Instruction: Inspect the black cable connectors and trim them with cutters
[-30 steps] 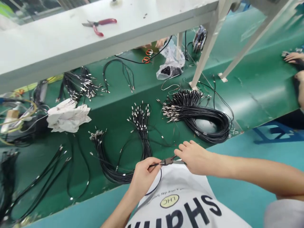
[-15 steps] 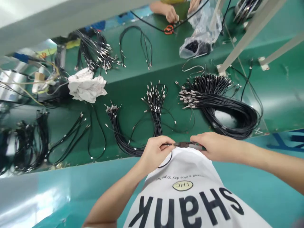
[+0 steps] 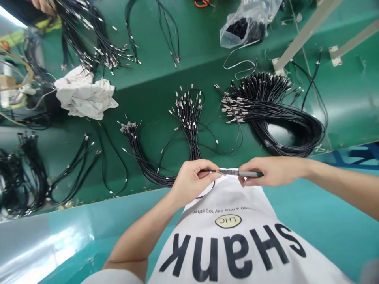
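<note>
My left hand (image 3: 192,179) is closed in a pinch on the end of a thin black cable (image 3: 207,171) just above my white shirt. My right hand (image 3: 268,170) is wrapped around a slim hand tool (image 3: 241,173) whose metal tip meets the cable end between the two hands. The cable loops down under my left hand. On the green bench just beyond the hands lie two small bundles of black cables with metal tips (image 3: 189,114), (image 3: 136,142).
A large coil of tipped black cables (image 3: 275,114) lies at the right. A crumpled white cloth (image 3: 84,94) sits at the left, and more cable bundles (image 3: 89,39) lie behind it. A clear plastic bag (image 3: 247,23) and white frame legs (image 3: 299,37) stand at the back.
The view has tilted down and the bench has slid upward in frame. My hands have stayed together on the cable and tool, the right hand drawn slightly to the right.
</note>
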A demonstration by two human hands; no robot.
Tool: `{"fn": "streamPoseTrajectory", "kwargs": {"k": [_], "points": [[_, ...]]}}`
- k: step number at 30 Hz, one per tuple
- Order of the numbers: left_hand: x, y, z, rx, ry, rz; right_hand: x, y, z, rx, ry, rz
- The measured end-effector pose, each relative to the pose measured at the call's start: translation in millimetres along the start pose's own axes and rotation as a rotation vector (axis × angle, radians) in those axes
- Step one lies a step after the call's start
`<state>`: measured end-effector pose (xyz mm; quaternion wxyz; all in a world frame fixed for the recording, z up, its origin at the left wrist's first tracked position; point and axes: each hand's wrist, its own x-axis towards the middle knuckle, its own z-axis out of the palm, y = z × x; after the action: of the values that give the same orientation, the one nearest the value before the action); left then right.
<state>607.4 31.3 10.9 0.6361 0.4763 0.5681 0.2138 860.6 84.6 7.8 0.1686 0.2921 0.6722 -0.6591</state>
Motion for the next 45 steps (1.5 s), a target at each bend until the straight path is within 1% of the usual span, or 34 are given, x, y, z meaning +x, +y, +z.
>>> {"fn": "streamPoseTrajectory", "kwargs": {"k": [2,4,8,11,14,17,23,27,30,32,36,38,42,45], "points": [[0.1,-0.8,-0.3,-0.017,-0.001,-0.007,0.0,0.8,1.3,-0.002,-0.011,0.005],[-1.2,-0.9,-0.2,-0.026,0.011,-0.008,-2.3,0.2,3.6,-0.079,0.055,0.019],[-5.5,-1.9,1.0,0.037,0.055,0.067,-11.7,-3.0,10.5,-0.403,0.303,0.005],[-7.9,-4.2,2.7,0.137,0.088,0.148,-18.4,-8.2,17.2,-0.686,0.433,0.01],[-9.0,-5.6,4.4,0.191,0.099,0.194,-22.6,-15.6,23.6,-0.898,0.535,0.042],[-9.5,-4.9,5.5,0.214,0.103,0.221,-24.3,-20.5,27.3,-0.965,0.568,0.07],[-8.7,-1.1,6.6,0.246,0.088,0.241,-26.9,-21.8,28.5,-0.917,0.551,0.113],[-7.7,3.3,8.4,0.283,0.037,0.207,-32.7,-29.9,29.2,-0.934,0.538,0.148],[-8.8,7.3,9.9,0.323,-0.001,0.193,-38.5,-34.1,28.1,-0.908,0.499,0.187],[-11.1,9.9,10.5,0.369,-0.006,0.212,-43.1,-33.0,26.0,-0.808,0.464,0.183],[-16.8,14.1,11.1,0.416,0.013,0.266,-52.1,-25.2,19.9,-0.395,0.328,0.094],[-18.7,15.8,11.3,0.405,0.006,0.274,-53.9,-21.4,17.2,-0.236,0.255,0.077],[-20.8,19.2,11.8,0.361,-0.018,0.253,-51.7,-15.8,14.0,-0.034,0.124,0.031],[-21.8,21.9,13.0,0.344,-0.017,0.236,-49.4,-11.2,13.3,0.07,0.045,0.015]]}}
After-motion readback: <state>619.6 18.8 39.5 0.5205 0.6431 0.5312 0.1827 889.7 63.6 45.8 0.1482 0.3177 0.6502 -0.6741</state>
